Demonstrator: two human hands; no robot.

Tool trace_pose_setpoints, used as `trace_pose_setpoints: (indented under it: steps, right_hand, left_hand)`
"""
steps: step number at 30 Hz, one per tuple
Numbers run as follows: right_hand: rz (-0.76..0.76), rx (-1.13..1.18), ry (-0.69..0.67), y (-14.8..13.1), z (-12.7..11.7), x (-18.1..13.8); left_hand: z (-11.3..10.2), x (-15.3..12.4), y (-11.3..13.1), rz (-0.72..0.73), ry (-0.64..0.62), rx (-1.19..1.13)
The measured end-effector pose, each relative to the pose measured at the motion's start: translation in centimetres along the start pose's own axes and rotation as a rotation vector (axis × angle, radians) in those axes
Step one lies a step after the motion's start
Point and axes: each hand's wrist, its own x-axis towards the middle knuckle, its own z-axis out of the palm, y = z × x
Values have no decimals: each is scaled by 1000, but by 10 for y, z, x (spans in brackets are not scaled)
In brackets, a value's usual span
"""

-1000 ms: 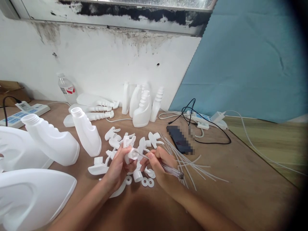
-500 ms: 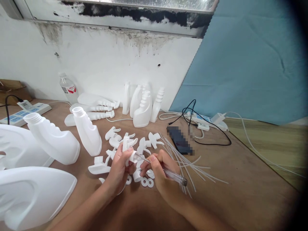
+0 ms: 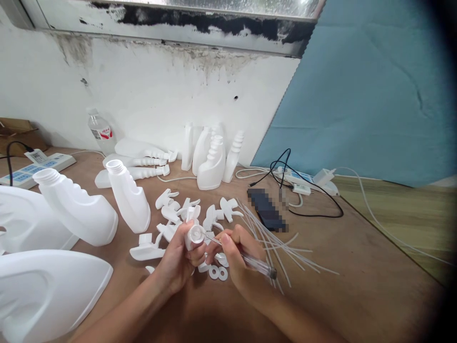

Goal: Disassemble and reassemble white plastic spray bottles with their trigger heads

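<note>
Under way: one spray head point(image 3: 196, 235), gripped by your left hand point(image 3: 181, 255) at nine o'clock from your right hand point(image 3: 240, 250), which grasps a thin-shafted tool point(image 3: 260, 266); separate: tubes point(image 3: 255, 224), three o'clock, open bottle point(image 3: 128, 197), ten o'clock.

The left hand point(image 3: 178, 259) is gripping a spray head point(image 3: 196, 234); the right hand point(image 3: 243, 255) is holding a screwdriver point(image 3: 260, 267) at its opening.
</note>
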Motion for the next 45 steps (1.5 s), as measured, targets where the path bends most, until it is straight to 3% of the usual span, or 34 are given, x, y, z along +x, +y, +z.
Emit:
trace_pose_setpoints:
  steps: [5,10,15,21,30,32,35,38,41,45]
  right_hand:
    - [177,477,-100,3,-1,13]
    - [338,662,-184,6,1,21]
    - [484,614,-313,11,-9,34]
    - [479,532,-412,18,-21,43]
    - [419,351,-351,15,-30,47]
    - [393,237,-311,12,-36,51]
    - [258,-422,-250,11,-47,58]
    - [144,-977,-203,15,-56,60]
    - [178,-1113,-230,24,-60,57]
    - [209,-1221,-291,39,-57,53]
  left_hand:
    - [-4,0,2,-25,-33,55]
    - [-3,0,5,66,-9,207]
    - [1,1,14,182,45,438]
    - [4,-3,21,293,29,704]
    - [6,-6,26,380,106,972]
    - [4,-3,28,441,197,1079]
    - [-5,2,31,613,313,1321]
    - [-19,7,35,736,258,1536]
    - [-31,11,36,773,181,1669]
    - [-36,12,36,709,143,1741]
